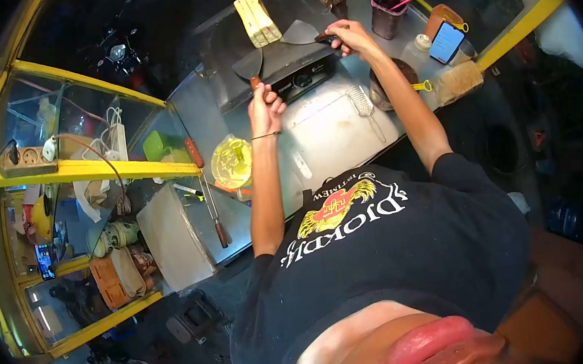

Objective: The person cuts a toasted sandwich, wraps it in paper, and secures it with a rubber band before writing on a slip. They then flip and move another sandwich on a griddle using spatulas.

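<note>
My left hand [266, 111] is closed around the wooden handle of a scraper [249, 65], whose wide metal blade lies over the near left part of a dark flat griddle [220, 43]. My right hand [353, 39] grips the dark handle of a second scraper [299, 32]. This blade points left, its tip at the lower right side of a stack of pale yellow bread slices [257, 20]. The bread stands on the griddle toward its far edge. A control knob [303, 80] shows on the griddle's front.
Left of the metal tray [328, 126] sits a tub of yellow spread [231, 162]. A wire-headed tool [361, 101] lies on the tray. To the right are a purple container [388, 15], a white-capped bottle [421, 43] and a phone [446, 42]. A yellow-framed glass case [87, 170] borders the left.
</note>
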`<state>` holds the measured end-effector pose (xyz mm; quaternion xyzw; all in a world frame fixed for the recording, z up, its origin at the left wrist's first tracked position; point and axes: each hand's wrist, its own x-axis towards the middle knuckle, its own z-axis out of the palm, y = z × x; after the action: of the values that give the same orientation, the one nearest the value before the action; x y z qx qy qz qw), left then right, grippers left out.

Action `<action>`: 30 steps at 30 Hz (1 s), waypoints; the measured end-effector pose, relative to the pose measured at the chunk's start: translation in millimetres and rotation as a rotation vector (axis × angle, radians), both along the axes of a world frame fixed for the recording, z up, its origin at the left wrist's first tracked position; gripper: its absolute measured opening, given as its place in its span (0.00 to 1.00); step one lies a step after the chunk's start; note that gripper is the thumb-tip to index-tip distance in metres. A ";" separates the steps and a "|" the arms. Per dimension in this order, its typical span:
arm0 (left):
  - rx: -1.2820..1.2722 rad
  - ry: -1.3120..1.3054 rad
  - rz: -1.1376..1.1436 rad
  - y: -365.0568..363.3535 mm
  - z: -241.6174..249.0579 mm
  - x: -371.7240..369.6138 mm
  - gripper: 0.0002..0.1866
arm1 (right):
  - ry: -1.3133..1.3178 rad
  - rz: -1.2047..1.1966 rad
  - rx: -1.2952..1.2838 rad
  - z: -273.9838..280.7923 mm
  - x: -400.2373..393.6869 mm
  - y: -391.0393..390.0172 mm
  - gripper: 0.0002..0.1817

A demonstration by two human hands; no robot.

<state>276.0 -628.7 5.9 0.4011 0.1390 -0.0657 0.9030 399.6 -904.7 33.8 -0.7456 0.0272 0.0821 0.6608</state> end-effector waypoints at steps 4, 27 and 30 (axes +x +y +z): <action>0.825 -0.018 0.083 14.9 57.1 5.5 0.20 | 0.123 -0.016 0.234 -1.6 24.0 -4.8 0.11; 1.726 -0.300 -0.250 116.3 92.7 157.2 0.23 | -0.058 -0.144 0.107 15.5 104.9 97.3 0.15; 1.690 -0.239 -0.204 115.4 90.3 151.3 0.23 | -0.087 -0.060 0.098 27.2 117.9 95.9 0.15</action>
<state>427.3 -513.3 96.2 0.9538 0.0087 0.0216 0.2997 517.5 -808.7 61.1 -0.7140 0.0167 0.0309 0.6993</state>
